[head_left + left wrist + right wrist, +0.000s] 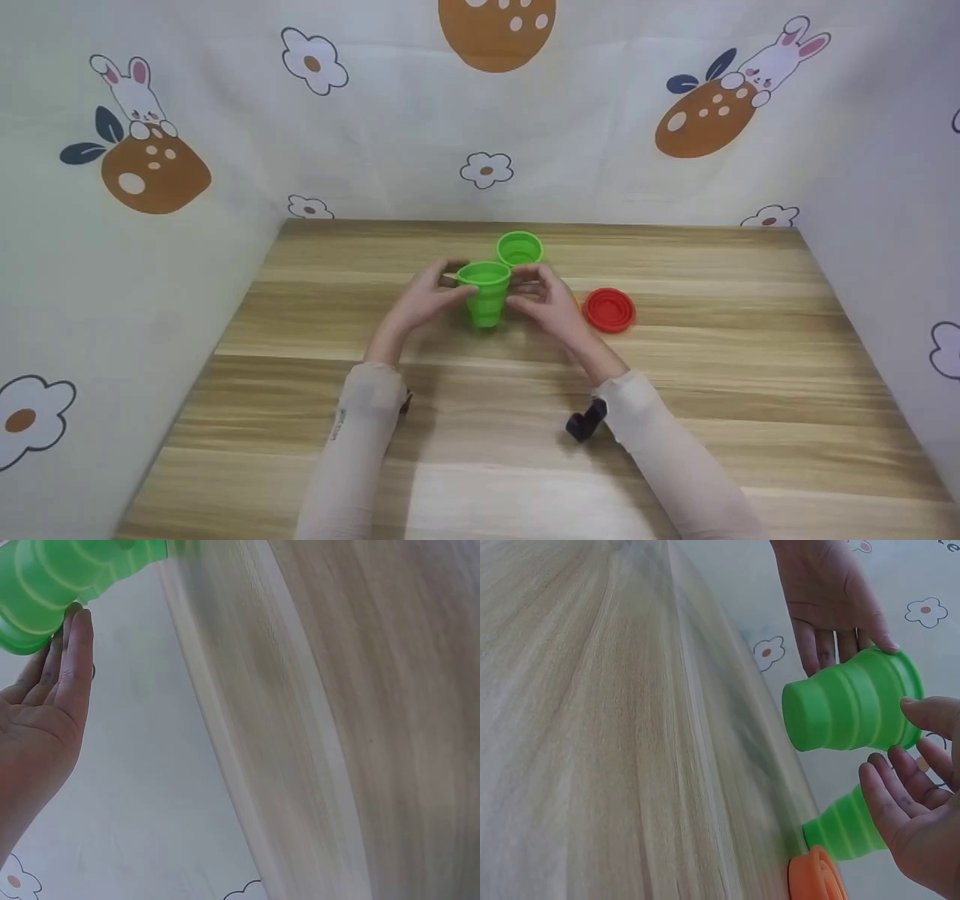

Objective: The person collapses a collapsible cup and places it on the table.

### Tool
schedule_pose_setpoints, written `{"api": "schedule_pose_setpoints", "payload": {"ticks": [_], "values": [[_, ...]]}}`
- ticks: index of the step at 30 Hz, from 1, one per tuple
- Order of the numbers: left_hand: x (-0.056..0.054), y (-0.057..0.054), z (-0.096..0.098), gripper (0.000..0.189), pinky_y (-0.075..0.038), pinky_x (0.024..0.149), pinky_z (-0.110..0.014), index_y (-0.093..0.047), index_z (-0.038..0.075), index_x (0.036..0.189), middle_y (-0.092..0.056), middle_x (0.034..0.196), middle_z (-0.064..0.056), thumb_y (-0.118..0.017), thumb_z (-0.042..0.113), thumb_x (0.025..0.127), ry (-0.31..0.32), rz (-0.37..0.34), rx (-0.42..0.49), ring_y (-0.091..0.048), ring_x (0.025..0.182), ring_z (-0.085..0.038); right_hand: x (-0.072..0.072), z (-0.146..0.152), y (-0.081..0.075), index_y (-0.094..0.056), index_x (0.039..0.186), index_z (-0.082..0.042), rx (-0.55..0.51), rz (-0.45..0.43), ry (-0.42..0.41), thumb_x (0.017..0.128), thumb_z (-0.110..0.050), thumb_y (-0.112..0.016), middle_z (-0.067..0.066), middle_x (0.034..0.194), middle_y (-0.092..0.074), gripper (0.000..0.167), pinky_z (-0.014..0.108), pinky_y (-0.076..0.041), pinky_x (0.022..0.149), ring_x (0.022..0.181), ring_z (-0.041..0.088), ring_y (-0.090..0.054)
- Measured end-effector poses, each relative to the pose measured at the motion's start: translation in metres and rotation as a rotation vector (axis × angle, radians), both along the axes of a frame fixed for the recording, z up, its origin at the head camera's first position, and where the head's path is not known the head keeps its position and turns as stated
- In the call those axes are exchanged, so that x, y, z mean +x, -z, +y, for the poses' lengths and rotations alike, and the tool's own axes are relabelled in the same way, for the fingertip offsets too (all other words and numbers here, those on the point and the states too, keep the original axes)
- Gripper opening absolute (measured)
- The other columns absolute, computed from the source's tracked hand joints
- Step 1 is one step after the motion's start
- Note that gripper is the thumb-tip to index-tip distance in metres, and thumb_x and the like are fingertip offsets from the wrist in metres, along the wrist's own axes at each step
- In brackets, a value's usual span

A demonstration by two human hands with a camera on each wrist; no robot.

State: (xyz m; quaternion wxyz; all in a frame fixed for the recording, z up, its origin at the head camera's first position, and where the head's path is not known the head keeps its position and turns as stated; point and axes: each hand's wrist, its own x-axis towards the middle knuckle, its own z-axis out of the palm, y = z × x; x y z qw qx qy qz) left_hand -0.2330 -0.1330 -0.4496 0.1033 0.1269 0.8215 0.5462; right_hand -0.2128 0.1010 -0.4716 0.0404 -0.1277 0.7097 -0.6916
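A green collapsible cup [487, 294] with stepped, ribbed walls is stretched to full height, mouth up, between both hands. My left hand [431, 295] holds its rim from the left, with the thumb on the near side and fairly straight fingers behind. From the other side my right hand [550, 302] has its thumb [930, 714] at the rim and its loosely bent fingers beside the wall. In the right wrist view the cup's base [801, 716] hangs above the tabletop. A second green cup [520, 246], also stretched tall, stands just behind.
On the wooden table [480, 450] a red collapsible cup [609, 310] lies folded flat to the right. An orange folded cup [817, 875] sits beside the second green cup, mostly hidden by my right hand in the head view. Patterned cloth [397, 112] walls the table's back and sides.
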Motion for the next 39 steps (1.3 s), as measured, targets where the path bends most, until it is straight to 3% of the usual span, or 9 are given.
{"api": "schedule_pose_setpoints", "payload": {"ticks": [11,19,23,29,34,39], "values": [[-0.001,0.001,0.006,0.062,-0.053,0.103,-0.043,-0.044,-0.004,0.143,-0.051,0.144,-0.022,-0.068,0.025,0.095,0.028,-0.016,0.028,-0.059,0.122,-0.038,-0.001,0.003,-0.001,-0.052,0.126,0.008,0.041,0.076,0.044,0.085,0.006,-0.070,0.026,0.124,-0.060,0.045,0.038,-0.053,0.099,0.117,0.039,-0.061],[-0.001,0.002,0.013,0.049,-0.052,0.102,-0.053,-0.052,-0.004,0.137,-0.057,0.138,-0.022,-0.062,0.024,0.098,0.059,-0.014,0.035,-0.064,0.115,-0.034,-0.001,0.007,0.001,-0.052,0.125,0.007,0.025,0.085,0.071,0.086,0.005,-0.069,0.024,0.128,-0.058,0.042,0.026,-0.052,0.091,0.121,0.037,-0.060],[-0.002,0.004,0.015,0.046,-0.053,0.100,-0.052,-0.054,-0.005,0.135,-0.060,0.135,-0.023,-0.060,0.024,0.100,0.072,0.005,0.027,-0.064,0.113,-0.035,0.000,0.010,0.002,-0.052,0.125,0.007,0.029,0.090,0.072,0.086,0.004,-0.070,0.023,0.128,-0.058,0.043,0.033,-0.052,0.096,0.122,0.036,-0.059],[-0.001,0.006,0.017,0.044,-0.052,0.102,-0.050,-0.058,-0.003,0.132,-0.063,0.132,-0.021,-0.058,0.027,0.100,0.084,0.024,-0.002,-0.061,0.120,-0.039,-0.001,0.014,0.004,-0.055,0.127,0.005,0.037,0.104,0.078,0.088,0.001,-0.071,0.023,0.129,-0.060,0.043,0.055,-0.047,0.106,0.126,0.036,-0.057],[0.000,0.006,0.019,0.049,-0.050,0.105,-0.047,-0.060,0.000,0.132,-0.065,0.130,-0.019,-0.055,0.037,0.101,0.077,-0.007,-0.036,-0.061,0.122,-0.032,0.000,0.016,0.005,-0.056,0.128,0.006,0.006,0.116,0.047,0.087,0.003,-0.070,0.023,0.130,-0.060,0.043,0.050,-0.049,0.107,0.125,0.031,-0.056],[0.002,0.007,0.022,0.049,-0.052,0.104,-0.046,-0.065,0.002,0.128,-0.068,0.125,-0.016,-0.054,0.041,0.101,0.063,-0.020,-0.058,-0.063,0.119,-0.029,0.001,0.019,0.005,-0.061,0.125,0.004,0.014,0.098,0.038,0.086,0.001,-0.072,0.018,0.124,-0.064,0.040,0.052,-0.047,0.108,0.118,0.016,-0.059]]}}
